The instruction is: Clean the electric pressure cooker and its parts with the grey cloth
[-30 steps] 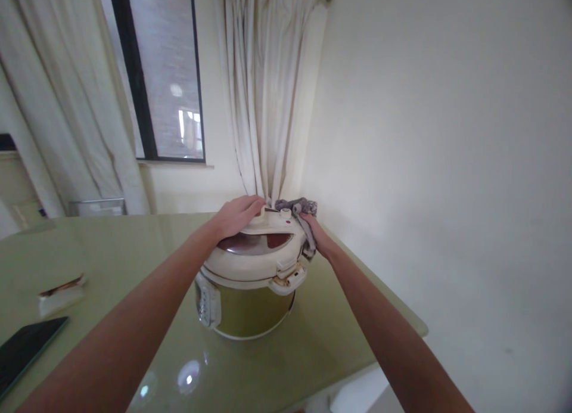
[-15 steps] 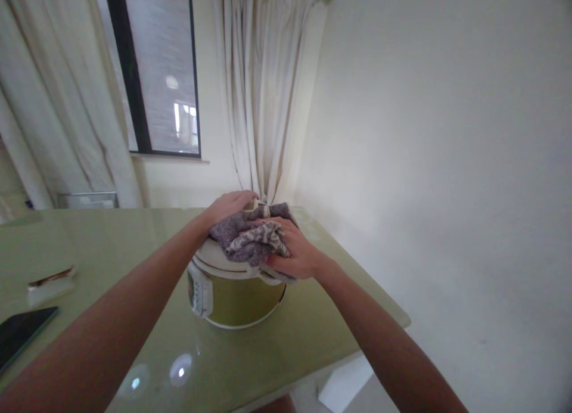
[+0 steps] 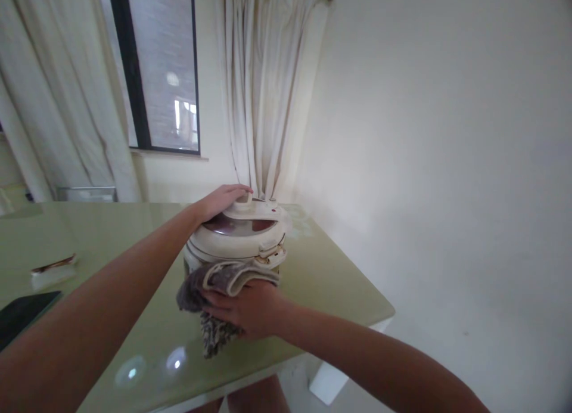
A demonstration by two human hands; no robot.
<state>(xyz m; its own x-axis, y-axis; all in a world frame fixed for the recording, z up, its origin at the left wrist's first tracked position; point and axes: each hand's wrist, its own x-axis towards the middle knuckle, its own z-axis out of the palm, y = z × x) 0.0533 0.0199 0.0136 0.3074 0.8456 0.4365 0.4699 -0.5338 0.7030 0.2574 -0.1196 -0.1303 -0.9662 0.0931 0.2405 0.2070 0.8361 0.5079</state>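
Observation:
A cream-lidded, gold-bodied pressure cooker (image 3: 243, 237) stands on the green glass table (image 3: 322, 276), near its far right corner. My left hand (image 3: 218, 199) rests flat on the back left of the lid, fingers stretched out by the knob. My right hand (image 3: 243, 309) presses a grey cloth (image 3: 214, 285) against the cooker's front side, fingers closed on it. Most of the gold body is hidden behind the cloth and hand. A tail of the cloth hangs down toward the tabletop.
A black tablet (image 3: 22, 323) lies at the left edge of the table, with a small white packet (image 3: 52, 270) behind it. Cream curtains (image 3: 263, 91) and a window (image 3: 156, 67) are beyond; a bare wall stands to the right. The table's near edge (image 3: 286, 365) is close.
My right hand has carried the cloth from the far right of the lid, across its top, down to the cooker's front side. My left hand has stayed on the lid.

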